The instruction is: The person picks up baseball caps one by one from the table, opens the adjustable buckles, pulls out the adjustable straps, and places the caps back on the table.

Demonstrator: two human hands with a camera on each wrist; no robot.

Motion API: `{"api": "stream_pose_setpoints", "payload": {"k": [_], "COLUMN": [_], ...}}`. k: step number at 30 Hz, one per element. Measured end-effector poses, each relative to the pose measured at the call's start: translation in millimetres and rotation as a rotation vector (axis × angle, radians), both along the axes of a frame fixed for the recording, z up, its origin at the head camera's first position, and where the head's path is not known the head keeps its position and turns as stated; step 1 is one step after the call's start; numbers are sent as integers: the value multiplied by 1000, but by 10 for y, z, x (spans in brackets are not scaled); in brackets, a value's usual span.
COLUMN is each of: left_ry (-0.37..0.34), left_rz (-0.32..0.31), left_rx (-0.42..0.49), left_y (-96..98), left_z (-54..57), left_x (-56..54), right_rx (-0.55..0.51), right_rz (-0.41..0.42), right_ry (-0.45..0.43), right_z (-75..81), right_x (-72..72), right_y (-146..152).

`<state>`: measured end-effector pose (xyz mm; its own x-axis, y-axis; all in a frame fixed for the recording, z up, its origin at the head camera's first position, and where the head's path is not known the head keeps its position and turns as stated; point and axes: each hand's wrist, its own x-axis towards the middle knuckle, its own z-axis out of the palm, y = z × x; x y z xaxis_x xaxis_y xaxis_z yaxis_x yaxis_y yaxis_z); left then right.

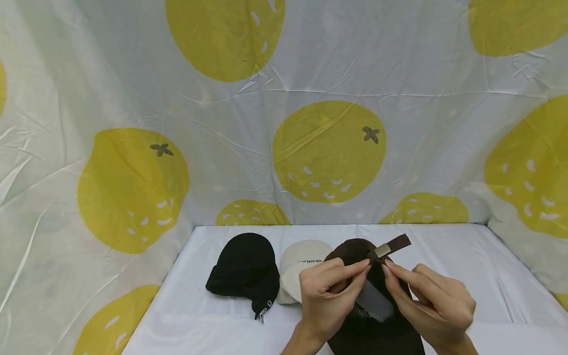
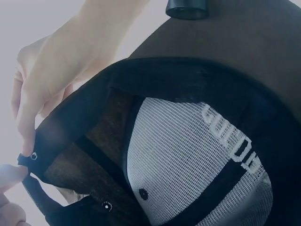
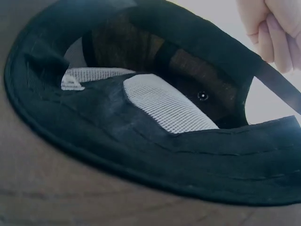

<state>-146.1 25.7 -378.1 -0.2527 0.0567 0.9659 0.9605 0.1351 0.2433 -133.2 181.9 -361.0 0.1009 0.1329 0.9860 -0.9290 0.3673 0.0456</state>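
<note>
A dark brown cap (image 1: 377,335) is held up over the table, its inside facing the head camera. My left hand (image 1: 328,291) pinches the back strap just left of a metal buckle (image 1: 382,250), between thumb and index finger. On the other side, my right hand (image 1: 432,301) pinches the strap with thumb and fingertips. The loose strap end (image 1: 401,241) sticks out up and to the right. Both wrist views look into the cap, where pale mesh lining (image 2: 174,146) and the dark sweatband (image 3: 117,127) show. How the strap runs under the fingertips is hidden.
A black cap (image 1: 246,268) with a small metal piece on its hanging strap lies to the left. Beside it sits a cream cap (image 1: 293,276) with dark lettering, partly behind my left hand. White cloth covers the table (image 1: 177,325); a lemon-print curtain (image 1: 230,162) hangs behind.
</note>
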Motion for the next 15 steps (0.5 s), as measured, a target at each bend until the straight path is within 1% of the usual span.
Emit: {"api": "stream_pose_setpoints", "payload": {"k": [3,11,15], "left_ry": [-11,-86,-97], "left_rz": [-21,-81,-85], "left_rx": [3,42,41], "left_y": [-9,-38,-51], "left_z": [-8,-17,-6], "left_x": [-17,-29,-30], "right_rx": [-18,-48,-80], "right_rz": [-3,-72,-92], "right_ry": [-3,-45,-52], "right_z": [4,0,10], "right_x": [-9,-22,-19], "right_y": [13,53,50]}}
